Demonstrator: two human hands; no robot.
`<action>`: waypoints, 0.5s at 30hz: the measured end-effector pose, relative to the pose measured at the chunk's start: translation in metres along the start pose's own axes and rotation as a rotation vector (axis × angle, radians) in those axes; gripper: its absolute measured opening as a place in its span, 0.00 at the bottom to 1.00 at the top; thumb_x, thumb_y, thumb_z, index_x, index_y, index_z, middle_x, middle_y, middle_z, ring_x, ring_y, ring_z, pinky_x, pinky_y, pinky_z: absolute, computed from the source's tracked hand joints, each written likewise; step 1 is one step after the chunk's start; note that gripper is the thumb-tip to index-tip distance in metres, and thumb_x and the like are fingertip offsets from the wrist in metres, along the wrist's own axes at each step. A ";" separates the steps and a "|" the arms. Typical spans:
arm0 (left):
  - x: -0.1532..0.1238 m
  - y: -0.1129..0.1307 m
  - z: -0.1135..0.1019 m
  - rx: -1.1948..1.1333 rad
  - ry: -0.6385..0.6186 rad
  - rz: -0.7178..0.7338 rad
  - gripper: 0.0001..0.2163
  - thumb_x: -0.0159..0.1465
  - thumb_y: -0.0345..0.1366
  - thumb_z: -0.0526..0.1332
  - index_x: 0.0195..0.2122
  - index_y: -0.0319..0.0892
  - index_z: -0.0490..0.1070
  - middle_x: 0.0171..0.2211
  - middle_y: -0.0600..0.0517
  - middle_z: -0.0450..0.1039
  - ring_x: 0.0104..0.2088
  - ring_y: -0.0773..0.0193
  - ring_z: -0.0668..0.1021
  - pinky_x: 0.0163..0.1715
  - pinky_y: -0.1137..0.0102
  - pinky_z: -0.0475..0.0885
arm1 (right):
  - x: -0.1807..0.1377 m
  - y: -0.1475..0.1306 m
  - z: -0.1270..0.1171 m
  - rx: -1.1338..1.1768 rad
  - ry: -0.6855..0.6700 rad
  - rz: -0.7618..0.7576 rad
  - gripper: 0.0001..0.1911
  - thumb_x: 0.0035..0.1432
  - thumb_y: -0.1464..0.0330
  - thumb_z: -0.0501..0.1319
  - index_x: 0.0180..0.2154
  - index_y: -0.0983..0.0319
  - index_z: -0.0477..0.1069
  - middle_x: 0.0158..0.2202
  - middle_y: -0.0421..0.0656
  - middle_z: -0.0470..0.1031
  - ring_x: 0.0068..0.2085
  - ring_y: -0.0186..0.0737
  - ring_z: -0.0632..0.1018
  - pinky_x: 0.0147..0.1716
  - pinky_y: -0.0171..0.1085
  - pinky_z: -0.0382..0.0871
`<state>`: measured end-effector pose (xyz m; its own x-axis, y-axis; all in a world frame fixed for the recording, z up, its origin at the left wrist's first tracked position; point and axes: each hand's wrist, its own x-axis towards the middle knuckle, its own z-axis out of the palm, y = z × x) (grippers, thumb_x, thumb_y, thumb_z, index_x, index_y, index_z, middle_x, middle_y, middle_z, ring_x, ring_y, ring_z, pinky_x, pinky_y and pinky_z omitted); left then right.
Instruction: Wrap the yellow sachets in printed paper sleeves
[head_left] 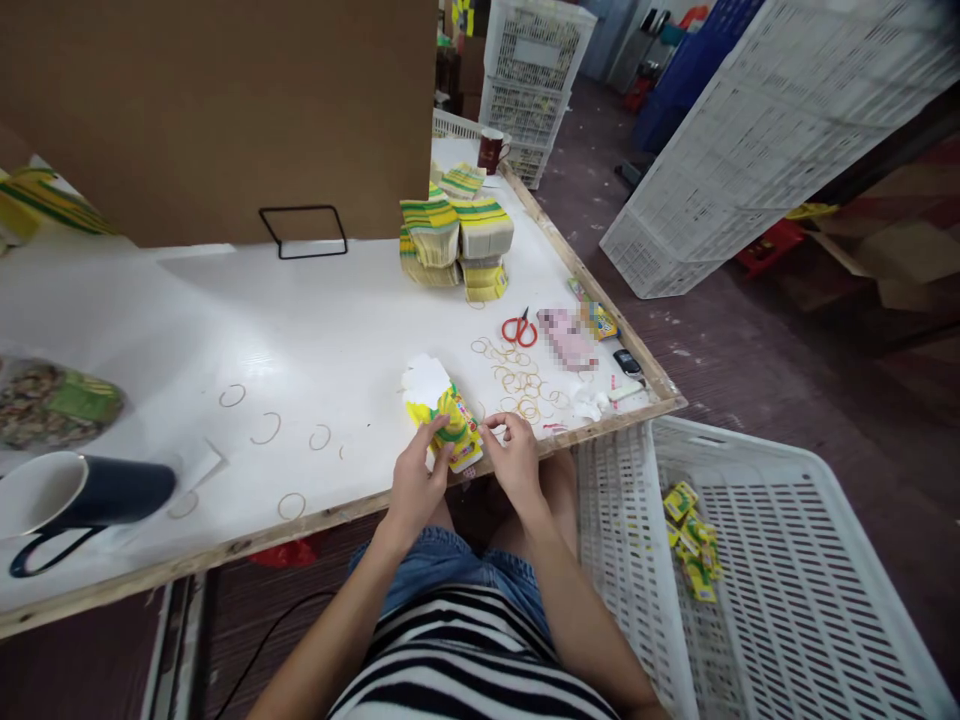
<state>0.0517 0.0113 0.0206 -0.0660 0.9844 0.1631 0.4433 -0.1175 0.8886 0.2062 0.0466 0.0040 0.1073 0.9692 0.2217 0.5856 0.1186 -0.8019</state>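
Note:
My left hand [422,470] is closed on a small stack of yellow and green printed packets [457,432] at the table's front edge. White pieces [425,380] fan out at the stack's far end. My right hand [514,455] has thumb and forefinger pinched together at the stack's right side. Whatever is in that pinch, if anything, is too small to make out. Just beyond the right hand lies a scatter of thin tan rubber bands [525,385]. Red-handled scissors [520,330] rest behind the bands.
Bundles of yellow-green packets [457,235] are piled farther back, beside a large cardboard sheet [225,120]. A dark mug [127,490] and a filled clear bag [56,405] are at left. A white plastic crate [810,530] with several yellow packs [694,550] is at right.

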 end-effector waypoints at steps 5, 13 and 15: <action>0.001 -0.001 0.003 0.022 -0.019 -0.025 0.15 0.65 0.35 0.54 0.52 0.40 0.68 0.54 0.43 0.73 0.56 0.55 0.74 0.56 0.58 0.68 | -0.004 -0.005 0.010 -0.088 -0.101 -0.032 0.10 0.55 0.69 0.61 0.41 0.61 0.71 0.39 0.47 0.75 0.43 0.49 0.72 0.45 0.45 0.64; 0.000 0.000 0.002 0.079 -0.042 0.000 0.16 0.65 0.33 0.53 0.53 0.41 0.67 0.54 0.43 0.73 0.56 0.55 0.74 0.56 0.57 0.69 | -0.004 -0.006 0.016 -0.044 -0.105 -0.047 0.08 0.51 0.75 0.59 0.36 0.60 0.69 0.37 0.46 0.72 0.43 0.48 0.72 0.46 0.46 0.66; 0.000 -0.002 0.000 0.109 0.022 0.042 0.16 0.65 0.33 0.54 0.54 0.41 0.66 0.56 0.42 0.71 0.58 0.54 0.71 0.59 0.55 0.66 | -0.003 -0.005 0.016 -0.054 -0.093 -0.024 0.11 0.51 0.74 0.60 0.39 0.60 0.68 0.37 0.46 0.72 0.43 0.49 0.72 0.46 0.47 0.66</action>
<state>0.0510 0.0118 0.0189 -0.0643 0.9756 0.2099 0.5407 -0.1427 0.8290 0.1899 0.0466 -0.0012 0.0191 0.9823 0.1862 0.6300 0.1328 -0.7651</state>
